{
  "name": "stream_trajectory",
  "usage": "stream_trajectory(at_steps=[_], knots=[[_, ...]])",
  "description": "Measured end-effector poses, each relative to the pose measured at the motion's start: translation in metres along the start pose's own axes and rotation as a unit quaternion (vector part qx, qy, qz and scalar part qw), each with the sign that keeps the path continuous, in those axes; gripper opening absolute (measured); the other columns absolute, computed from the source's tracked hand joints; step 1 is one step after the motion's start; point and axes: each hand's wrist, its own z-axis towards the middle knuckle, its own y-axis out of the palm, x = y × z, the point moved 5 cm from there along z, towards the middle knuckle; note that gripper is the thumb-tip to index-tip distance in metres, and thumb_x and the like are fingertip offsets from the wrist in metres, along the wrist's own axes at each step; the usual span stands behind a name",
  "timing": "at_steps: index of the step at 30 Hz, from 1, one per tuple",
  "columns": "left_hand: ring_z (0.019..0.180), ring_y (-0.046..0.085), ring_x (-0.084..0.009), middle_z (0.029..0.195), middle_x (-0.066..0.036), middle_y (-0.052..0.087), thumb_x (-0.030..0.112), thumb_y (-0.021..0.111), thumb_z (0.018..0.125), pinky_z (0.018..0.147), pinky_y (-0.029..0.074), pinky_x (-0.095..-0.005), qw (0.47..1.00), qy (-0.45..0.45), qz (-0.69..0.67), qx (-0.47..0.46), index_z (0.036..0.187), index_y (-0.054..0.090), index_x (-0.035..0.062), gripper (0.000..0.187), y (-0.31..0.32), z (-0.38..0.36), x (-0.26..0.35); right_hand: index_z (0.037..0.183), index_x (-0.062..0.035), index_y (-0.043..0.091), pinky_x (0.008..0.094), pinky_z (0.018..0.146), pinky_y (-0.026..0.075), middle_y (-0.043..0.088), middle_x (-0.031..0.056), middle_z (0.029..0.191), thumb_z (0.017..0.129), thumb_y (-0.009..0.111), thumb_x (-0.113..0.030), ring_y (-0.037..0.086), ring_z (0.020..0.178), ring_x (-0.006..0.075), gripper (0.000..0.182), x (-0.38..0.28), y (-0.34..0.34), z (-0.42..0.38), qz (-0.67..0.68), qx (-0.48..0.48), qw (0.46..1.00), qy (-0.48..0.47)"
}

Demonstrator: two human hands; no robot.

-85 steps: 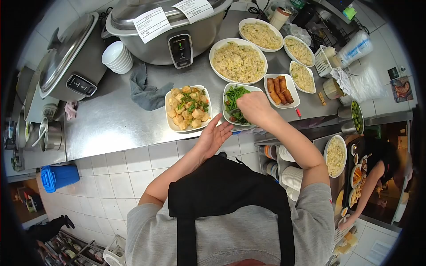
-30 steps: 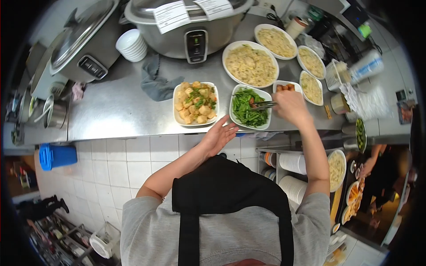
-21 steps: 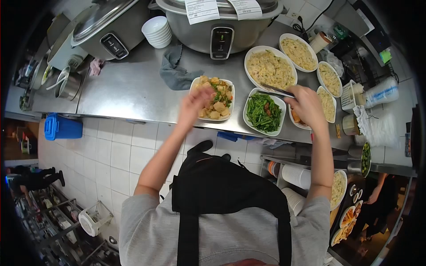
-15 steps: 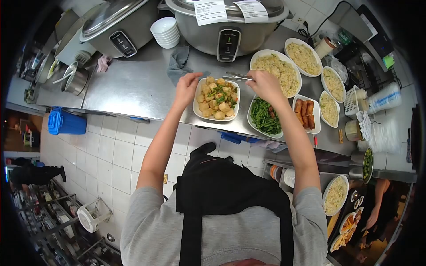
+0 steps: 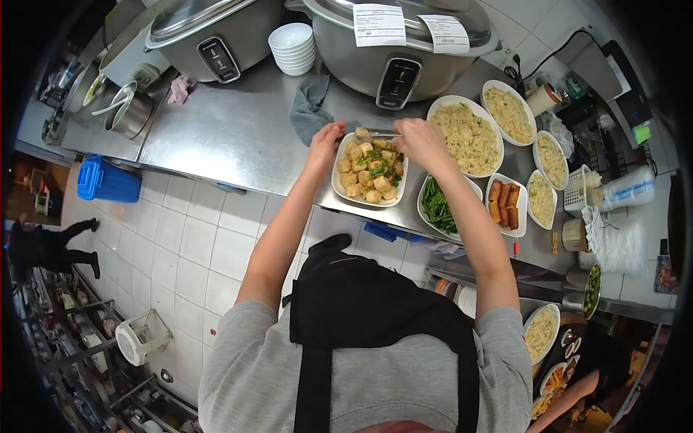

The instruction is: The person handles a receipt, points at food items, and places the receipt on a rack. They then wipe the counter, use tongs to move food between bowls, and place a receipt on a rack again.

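A square white bowl (image 5: 334,175) stands near the counter's front edge, filled with golden tofu-like cubes (image 5: 359,177) and chopped greens. My right hand (image 5: 424,144) is closed around metal tongs (image 5: 382,136), their tips over the bowl's back left corner at a pale cube (image 5: 362,133). Beside that same corner is my left hand (image 5: 325,144), its fingers stretched toward the rim with nothing held. Right of the bowl, partly under my right forearm, is a dish of green beans (image 5: 437,206). Spring rolls (image 5: 503,204) lie in a white dish beyond it.
Several white dishes of fried rice (image 5: 465,137) fill the right side. Two large cookers, one with paper slips (image 5: 379,25) on its lid, line the back. A grey cloth (image 5: 310,108) and stacked bowls (image 5: 292,49) are behind my left hand. Another person's arm (image 5: 570,400) shows lower right.
The tongs' tips have moved down and left to the bowl's back corner, where a cube now sits at them. My left hand stays near the rim. The view has shifted slightly.
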Motion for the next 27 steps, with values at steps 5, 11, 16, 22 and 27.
stream_trajectory(at_steps=[5, 11, 16, 22, 27], knots=[[0.111, 0.046, -0.0166, 0.12, -0.009, 0.052, 0.035, 0.036, 0.092, 0.093, 0.033, -0.0308, 0.996, 0.008, -0.083, 0.005, 0.121, 0.048, 0.0039, 0.044, 0.001, -0.017, 0.001, 0.075, -0.0016, 0.061, 0.0419, 0.064, 0.046, 0.062, 0.0153, 0.077, 0.074, 0.063, -0.017, 0.06, 0.074, 0.0321, 0.016, -0.014, -0.033, -0.014, 0.046, -0.029, 0.998, -0.011], [0.113, 0.045, -0.0165, 0.12, -0.009, 0.05, 0.035, 0.034, 0.093, 0.093, 0.033, -0.0308, 0.994, 0.014, -0.104, 0.026, 0.124, 0.045, 0.0037, 0.046, -0.001, -0.035, -0.008, 0.074, -0.0023, 0.061, 0.0427, 0.064, 0.046, 0.062, 0.0155, 0.074, 0.073, 0.064, -0.02, 0.06, 0.073, 0.0325, 0.018, -0.031, -0.015, -0.026, 0.039, -0.153, 0.987, -0.025], [0.11, 0.045, -0.0169, 0.119, -0.01, 0.049, 0.023, 0.046, 0.089, 0.091, 0.034, -0.0293, 0.994, 0.077, -0.067, 0.05, 0.113, 0.05, 0.0019, 0.032, 0.001, -0.056, -0.009, 0.074, -0.0028, 0.062, 0.0428, 0.064, 0.046, 0.061, 0.0157, 0.073, 0.073, 0.064, -0.021, 0.06, 0.073, 0.0324, 0.019, -0.029, -0.035, -0.027, 0.024, -0.121, 0.992, -0.024], [0.106, 0.045, -0.0173, 0.121, -0.009, 0.048, 0.011, 0.056, 0.081, 0.085, 0.035, -0.0256, 0.986, 0.155, 0.044, 0.051, 0.095, 0.058, 0.0071, 0.014, -0.006, -0.077, -0.016, 0.086, -0.0059, 0.064, 0.0403, 0.068, 0.045, 0.063, 0.0128, 0.081, 0.071, 0.065, -0.018, 0.059, 0.08, 0.0297, 0.019, 0.022, -0.048, -0.022, 0.006, -0.083, 0.994, 0.068], [0.118, 0.04, -0.0223, 0.125, -0.014, 0.046, 0.011, 0.05, 0.084, 0.098, 0.028, -0.0319, 0.986, 0.153, 0.033, 0.052, 0.097, 0.057, 0.0055, 0.016, -0.006, -0.084, -0.005, 0.078, -0.0039, 0.062, 0.0418, 0.066, 0.047, 0.063, 0.0141, 0.076, 0.073, 0.064, -0.02, 0.061, 0.078, 0.0313, 0.017, 0.04, -0.025, -0.02, -0.014, -0.039, 0.996, 0.08]])
